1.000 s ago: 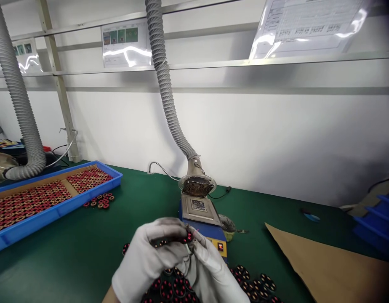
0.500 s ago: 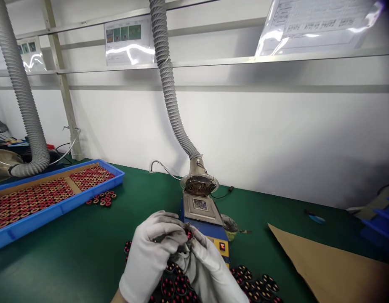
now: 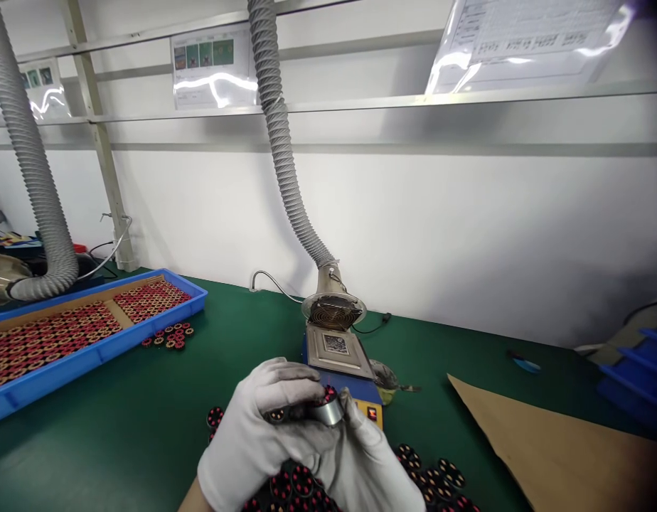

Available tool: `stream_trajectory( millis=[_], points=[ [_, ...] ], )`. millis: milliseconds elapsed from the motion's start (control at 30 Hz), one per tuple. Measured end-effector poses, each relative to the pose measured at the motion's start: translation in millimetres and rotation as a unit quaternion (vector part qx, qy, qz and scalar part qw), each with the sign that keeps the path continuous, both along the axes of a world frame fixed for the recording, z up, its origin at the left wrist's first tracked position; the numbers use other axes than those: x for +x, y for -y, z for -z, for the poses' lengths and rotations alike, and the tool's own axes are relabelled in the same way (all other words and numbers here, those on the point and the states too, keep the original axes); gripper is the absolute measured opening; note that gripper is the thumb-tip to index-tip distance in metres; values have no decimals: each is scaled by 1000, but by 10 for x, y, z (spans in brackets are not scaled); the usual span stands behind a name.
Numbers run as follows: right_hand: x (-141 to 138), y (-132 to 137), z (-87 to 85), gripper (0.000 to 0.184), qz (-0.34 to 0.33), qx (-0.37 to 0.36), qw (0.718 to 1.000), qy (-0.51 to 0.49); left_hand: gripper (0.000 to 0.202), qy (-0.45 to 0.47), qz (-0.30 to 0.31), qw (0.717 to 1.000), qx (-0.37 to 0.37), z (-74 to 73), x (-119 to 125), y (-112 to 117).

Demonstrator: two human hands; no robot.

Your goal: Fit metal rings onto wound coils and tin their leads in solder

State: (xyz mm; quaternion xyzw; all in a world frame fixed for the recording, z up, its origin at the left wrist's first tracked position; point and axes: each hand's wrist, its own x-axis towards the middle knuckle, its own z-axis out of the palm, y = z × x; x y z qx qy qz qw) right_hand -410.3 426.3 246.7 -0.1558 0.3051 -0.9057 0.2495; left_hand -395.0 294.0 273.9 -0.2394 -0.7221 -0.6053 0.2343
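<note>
Both my hands wear white gloves and meet low in the middle of the view. My left hand [image 3: 262,437] is curled round a row of small black round parts with red dots [image 3: 278,414]. My right hand [image 3: 368,466] pinches a short shiny metal cylinder [image 3: 328,411] against the end of that row. Just behind the hands stands a blue solder pot [image 3: 339,359] with a square metal top. More of the black and red round parts [image 3: 299,487] lie in a heap on the green mat under my hands.
A grey ribbed extraction hose [image 3: 286,171] hangs down to a fan hood over the pot. A blue tray [image 3: 94,355] full of red parts sits at the left, with several loose ones beside it. Brown cardboard [image 3: 552,448] lies at the right, blue bins at the far right.
The shiny metal cylinder now shows between my fingertips; earlier only the dark parts were visible there. My hands stayed in about the same place.
</note>
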Motion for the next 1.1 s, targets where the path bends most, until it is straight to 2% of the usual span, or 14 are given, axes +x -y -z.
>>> stream_trajectory(
  millis=[100,167,233,300,400,533,600,667,767,833,867,933,1000,1100],
  points=[
    [-15,35,45,25,-5,1,1000,0,12,44,-3,997,68,4,-13,30],
    [-20,59,87,27,-9,-13,1000,5,16,68,13,993,91,7,-5,18],
    [-18,74,125,29,-15,-37,999,18,35,73,18,995,63,18,6,-7],
    [-12,78,145,27,-7,-65,997,28,48,52,-12,998,15,28,9,-27],
    [-4,71,136,26,7,-86,995,40,40,-15,-43,999,-5,24,-4,-12],
    [-4,77,87,32,-42,-76,995,51,31,-48,-10,999,1,27,-36,51],
    [3,92,67,31,-55,-72,995,37,16,-13,-16,999,42,54,-46,59],
    [17,104,60,26,-47,-66,996,21,8,23,-36,992,115,79,-50,49],
    [31,97,77,24,-32,-47,998,29,6,60,-71,970,225,55,-37,52],
    [26,77,91,24,-33,-46,997,51,8,72,-80,961,253,-11,-9,81],
    [21,66,93,25,-32,-48,996,61,6,84,-72,965,238,-52,11,97],
    [15,47,80,24,-27,-57,996,63,10,149,-36,975,162,-127,59,117],
    [22,34,45,23,-21,-57,997,50,16,229,-5,969,94,-170,105,104],
    [55,22,-6,25,5,-37,999,36,12,250,-4,962,110,-162,143,47]
  ],
)
